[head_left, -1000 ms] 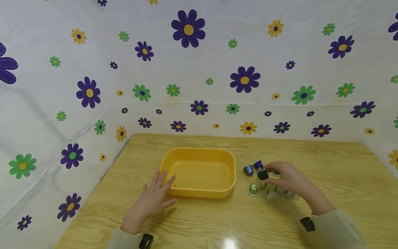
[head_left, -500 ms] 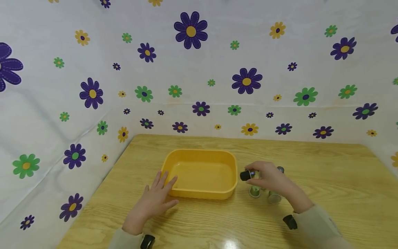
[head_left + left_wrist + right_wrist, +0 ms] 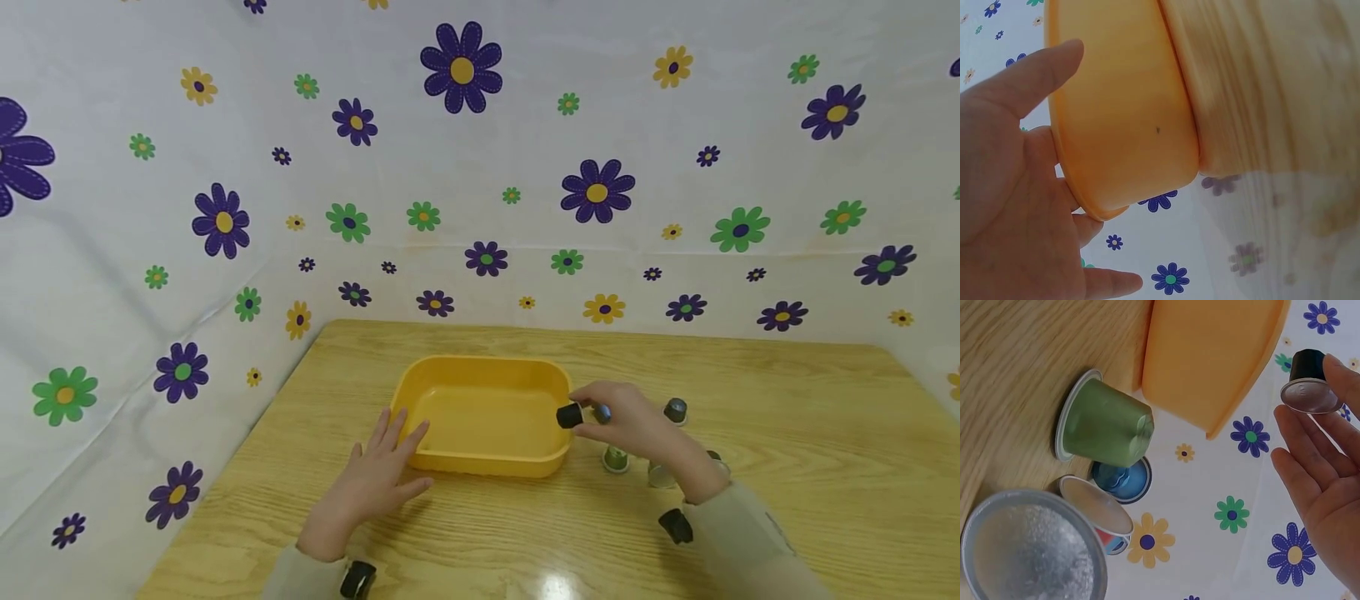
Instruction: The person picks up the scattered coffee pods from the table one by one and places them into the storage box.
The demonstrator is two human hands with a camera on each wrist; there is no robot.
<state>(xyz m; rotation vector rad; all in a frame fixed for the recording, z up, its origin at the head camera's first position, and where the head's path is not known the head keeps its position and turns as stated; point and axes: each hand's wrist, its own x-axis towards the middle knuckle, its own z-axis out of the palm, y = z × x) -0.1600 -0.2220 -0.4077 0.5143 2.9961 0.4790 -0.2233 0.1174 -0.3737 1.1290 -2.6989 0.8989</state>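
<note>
My right hand (image 3: pixel 630 423) pinches a black coffee capsule (image 3: pixel 569 416) between thumb and fingers, over the right rim of a yellow plastic tray (image 3: pixel 480 462). In the right wrist view the capsule's silvery lid faces downward and the thumb lies against its dark body. My left hand (image 3: pixel 371 487) has its fingers spread along the tray's left front corner, fingertips over the rim. The left wrist view shows the thumb extended along the tray's outer wall. Right of the tray stands a green capsule (image 3: pixel 616 458), with a blue capsule (image 3: pixel 1127 480) behind it.
Several more capsules lie on the wooden table (image 3: pixel 787 417), including a dark one (image 3: pixel 676 410) behind the right wrist and a pale-lidded one (image 3: pixel 661 475) partly hidden by the forearm. A white flower-patterned cloth (image 3: pixel 525 150) hangs behind the table and along its left side.
My right hand has carried the black capsule leftward from the group of capsules to the tray's right rim. The left hand has stayed at the tray's corner.
</note>
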